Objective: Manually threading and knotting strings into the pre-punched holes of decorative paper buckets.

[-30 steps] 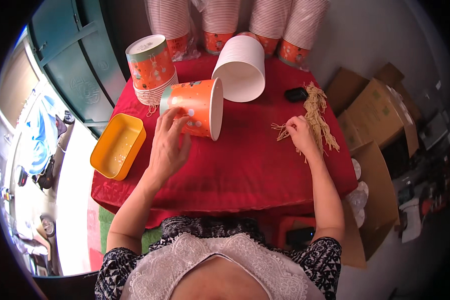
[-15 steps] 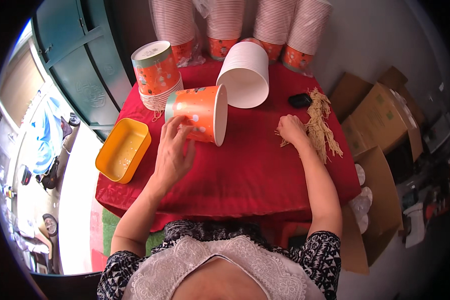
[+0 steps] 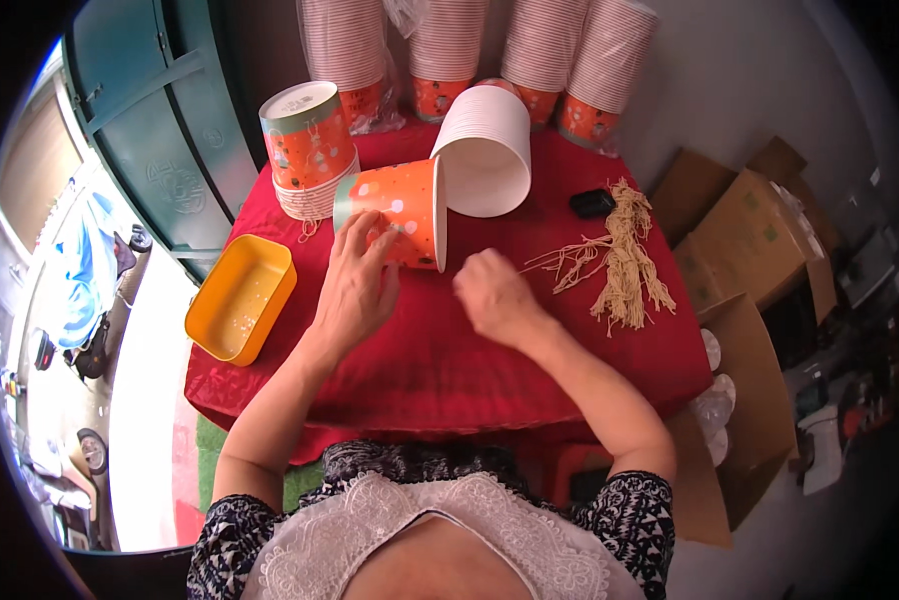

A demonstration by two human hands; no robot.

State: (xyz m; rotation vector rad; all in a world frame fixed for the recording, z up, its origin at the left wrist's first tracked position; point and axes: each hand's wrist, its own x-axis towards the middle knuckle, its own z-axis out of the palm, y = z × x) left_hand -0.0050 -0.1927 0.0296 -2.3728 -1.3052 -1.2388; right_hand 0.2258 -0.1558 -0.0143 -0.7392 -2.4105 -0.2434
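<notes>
An orange paper bucket [image 3: 395,210] with a green base band lies tipped on its side, its white rim facing right. My left hand [image 3: 358,278] grips it from the near side, thumb below and fingers on its wall. Slightly blurred, my right hand [image 3: 495,295] is closed in front of the rim, apart from the bucket. Pale strands of string [image 3: 575,262] run from that hand to a beige string bundle [image 3: 627,260] on the right; the pinch itself is hidden. Behind the held bucket, a white-mouthed bucket stack [image 3: 485,165] lies on its side.
Upside-down buckets [image 3: 308,145] stand stacked at the left, by a yellow tub [image 3: 240,300]. Tall bucket stacks [image 3: 445,50] line the back of the red-covered table [image 3: 450,370]. A small black object [image 3: 592,204] touches the string bundle. Cardboard boxes [image 3: 760,240] stand right of the table.
My right hand has moved left from the string bundle toward the bucket, and strands now stretch out leftward from the bundle. The bucket in my left hand has shifted slightly.
</notes>
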